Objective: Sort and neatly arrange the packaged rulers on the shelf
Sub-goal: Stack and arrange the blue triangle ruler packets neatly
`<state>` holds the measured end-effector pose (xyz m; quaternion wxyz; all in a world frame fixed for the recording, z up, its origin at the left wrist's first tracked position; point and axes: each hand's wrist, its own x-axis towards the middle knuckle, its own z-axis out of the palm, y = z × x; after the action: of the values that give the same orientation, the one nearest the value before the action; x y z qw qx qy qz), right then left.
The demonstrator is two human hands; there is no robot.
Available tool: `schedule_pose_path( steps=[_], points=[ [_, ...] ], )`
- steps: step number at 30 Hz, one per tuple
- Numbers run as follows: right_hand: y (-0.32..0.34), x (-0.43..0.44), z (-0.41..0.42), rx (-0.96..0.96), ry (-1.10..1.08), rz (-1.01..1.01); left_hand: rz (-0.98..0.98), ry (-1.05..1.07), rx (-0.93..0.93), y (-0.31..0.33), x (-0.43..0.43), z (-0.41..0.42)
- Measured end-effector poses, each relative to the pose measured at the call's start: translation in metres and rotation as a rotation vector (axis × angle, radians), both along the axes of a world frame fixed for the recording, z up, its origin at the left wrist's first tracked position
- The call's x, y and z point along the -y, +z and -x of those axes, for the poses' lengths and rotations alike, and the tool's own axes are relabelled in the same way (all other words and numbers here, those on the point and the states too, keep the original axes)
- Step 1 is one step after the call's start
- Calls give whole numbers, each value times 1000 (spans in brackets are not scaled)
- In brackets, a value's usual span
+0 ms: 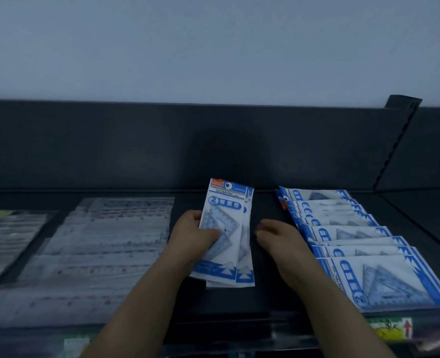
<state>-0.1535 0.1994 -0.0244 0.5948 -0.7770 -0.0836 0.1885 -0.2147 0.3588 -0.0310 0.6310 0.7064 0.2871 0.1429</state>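
Observation:
My left hand [194,235] grips a small stack of blue-and-white packs of triangular set-square rulers [226,233], held lengthwise over the middle of the dark shelf [270,293]. My right hand [278,239] hovers just right of that stack with its fingers curled and nothing in it. To the right, several more of the same blue-and-white packs [363,244] lie overlapped in a row running from the back of the shelf to the front.
Clear packs of long straight rulers [105,246] lie overlapped on the left half of the shelf, with darker packs [9,241] at the far left. A slotted upright [394,143] stands at the back right. Price labels [389,328] sit on the front edge.

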Motion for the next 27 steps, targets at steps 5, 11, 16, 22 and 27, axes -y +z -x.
schedule_pose_path(
  steps=[5, 11, 16, 22, 27],
  points=[
    [1, -17, 11, -118, 176, -266, 138, 22, 134, 2, 12, 2],
    [22, -10, 0, 183, 238, -94, 156, -91, 226, 7, 20, 1],
    [55, 9, -16, 731, 358, 405, -167, 73, 288, 20, -9, 2],
    [49, 6, -18, 818, 463, 818, -371, -169, -35, 16, -17, 10],
    [40, 9, -15, 866, 389, 799, -483, -106, -40, 9, -16, 7]
  ],
)
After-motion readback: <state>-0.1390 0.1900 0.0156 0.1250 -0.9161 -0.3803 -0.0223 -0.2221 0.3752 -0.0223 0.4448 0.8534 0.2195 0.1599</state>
